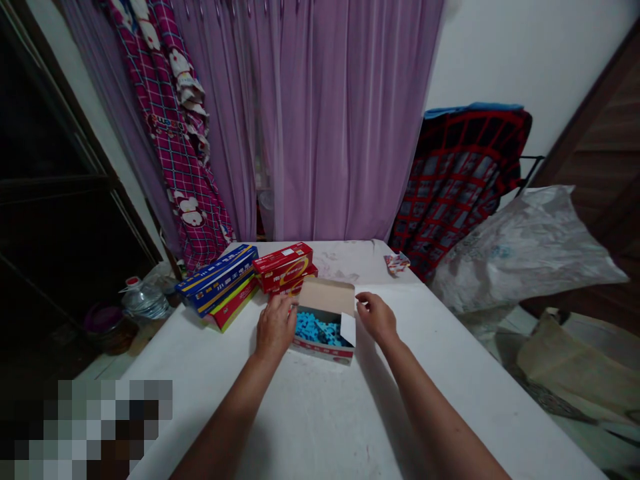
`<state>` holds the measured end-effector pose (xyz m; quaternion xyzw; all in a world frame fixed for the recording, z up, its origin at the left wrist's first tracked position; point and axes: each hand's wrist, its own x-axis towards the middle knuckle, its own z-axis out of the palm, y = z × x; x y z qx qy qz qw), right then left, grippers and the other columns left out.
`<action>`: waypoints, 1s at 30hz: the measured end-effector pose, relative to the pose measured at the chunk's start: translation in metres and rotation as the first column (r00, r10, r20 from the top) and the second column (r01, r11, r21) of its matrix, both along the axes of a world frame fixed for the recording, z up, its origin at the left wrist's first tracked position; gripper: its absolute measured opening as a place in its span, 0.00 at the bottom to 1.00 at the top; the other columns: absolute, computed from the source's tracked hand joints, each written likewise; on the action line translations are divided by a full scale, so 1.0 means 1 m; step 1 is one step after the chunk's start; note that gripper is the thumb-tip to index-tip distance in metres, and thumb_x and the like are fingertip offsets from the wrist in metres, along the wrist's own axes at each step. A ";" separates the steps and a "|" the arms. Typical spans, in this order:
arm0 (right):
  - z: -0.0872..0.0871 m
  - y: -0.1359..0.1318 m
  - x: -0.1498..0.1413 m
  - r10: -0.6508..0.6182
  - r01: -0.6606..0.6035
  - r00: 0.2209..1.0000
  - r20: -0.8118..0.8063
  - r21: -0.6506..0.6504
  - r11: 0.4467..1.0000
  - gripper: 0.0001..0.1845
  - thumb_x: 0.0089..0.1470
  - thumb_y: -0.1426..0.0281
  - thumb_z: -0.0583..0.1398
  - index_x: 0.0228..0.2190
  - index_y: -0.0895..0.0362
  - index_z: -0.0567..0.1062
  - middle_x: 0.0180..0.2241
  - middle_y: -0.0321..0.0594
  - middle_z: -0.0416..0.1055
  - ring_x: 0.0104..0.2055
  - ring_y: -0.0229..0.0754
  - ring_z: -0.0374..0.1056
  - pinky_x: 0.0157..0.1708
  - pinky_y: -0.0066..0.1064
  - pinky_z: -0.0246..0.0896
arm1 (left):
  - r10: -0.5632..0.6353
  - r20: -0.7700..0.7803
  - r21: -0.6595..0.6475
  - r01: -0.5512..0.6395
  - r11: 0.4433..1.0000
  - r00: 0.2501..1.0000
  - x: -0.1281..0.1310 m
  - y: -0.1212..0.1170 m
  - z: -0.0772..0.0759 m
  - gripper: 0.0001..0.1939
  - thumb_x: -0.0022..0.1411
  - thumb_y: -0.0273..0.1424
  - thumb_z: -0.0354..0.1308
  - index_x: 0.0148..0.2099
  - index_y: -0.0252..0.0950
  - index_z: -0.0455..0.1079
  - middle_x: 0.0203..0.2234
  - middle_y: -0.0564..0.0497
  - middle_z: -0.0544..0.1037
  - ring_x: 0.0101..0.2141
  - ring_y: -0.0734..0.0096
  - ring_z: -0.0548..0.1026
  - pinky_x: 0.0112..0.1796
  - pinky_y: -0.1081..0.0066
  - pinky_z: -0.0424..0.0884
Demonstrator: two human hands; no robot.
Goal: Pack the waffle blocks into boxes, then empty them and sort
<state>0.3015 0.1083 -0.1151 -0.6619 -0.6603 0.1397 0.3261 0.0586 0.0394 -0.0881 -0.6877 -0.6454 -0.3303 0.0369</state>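
Note:
A small cardboard box (323,352) with red and white sides stands on the white table, its lid (327,295) raised at the back. Many blue plastic pieces (317,328) fill it; their exact kind is too small to make out. At the box's left side, my left hand (276,325) is closed on the edge, with the fingertips partly hidden. My right hand (376,315) hovers by the lid's right edge, fingers curled with a gap between thumb and forefinger, and nothing shows in it. A white side flap (348,329) sticks up at the box's right end.
Stacked red boxes (283,262) stand behind my left hand, beside a long blue box (220,280) lying on a red-and-green box (233,305). A crumpled colourful wrapper (397,263) lies at the table's (320,427) far right corner. Purple curtains (340,120) hang behind.

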 end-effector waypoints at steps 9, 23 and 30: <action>0.042 -0.052 -0.016 0.369 -0.432 0.789 0.492 0.018 0.902 0.18 0.58 0.59 0.56 0.42 0.55 0.79 0.49 0.46 0.75 0.52 0.51 0.63 0.47 0.40 0.54 | 0.001 -0.162 -0.076 -0.013 0.997 0.987 -0.016 -0.012 0.000 0.10 0.63 0.31 0.54 0.39 0.41 0.78 0.47 0.44 0.78 0.49 0.53 0.70 0.49 0.55 0.62; 0.062 -0.049 -0.016 0.483 -0.522 0.671 0.563 -0.105 0.847 0.17 0.61 0.60 0.54 0.37 0.53 0.81 0.48 0.44 0.75 0.56 0.50 0.61 0.51 0.43 0.50 | -0.072 -0.056 -0.458 0.038 0.888 0.996 -0.008 0.011 0.017 0.27 0.59 0.27 0.52 0.60 0.47 0.66 0.47 0.44 0.79 0.46 0.56 0.77 0.45 0.64 0.67; 0.059 -0.050 0.008 0.366 -0.285 0.728 0.579 -0.230 0.930 0.24 0.56 0.71 0.54 0.54 0.51 0.72 0.44 0.46 0.77 0.47 0.49 0.69 0.43 0.39 0.57 | -0.135 0.094 -0.542 0.165 0.824 0.986 -0.014 0.035 0.015 0.28 0.49 0.23 0.57 0.54 0.45 0.72 0.51 0.43 0.77 0.50 0.54 0.75 0.47 0.62 0.69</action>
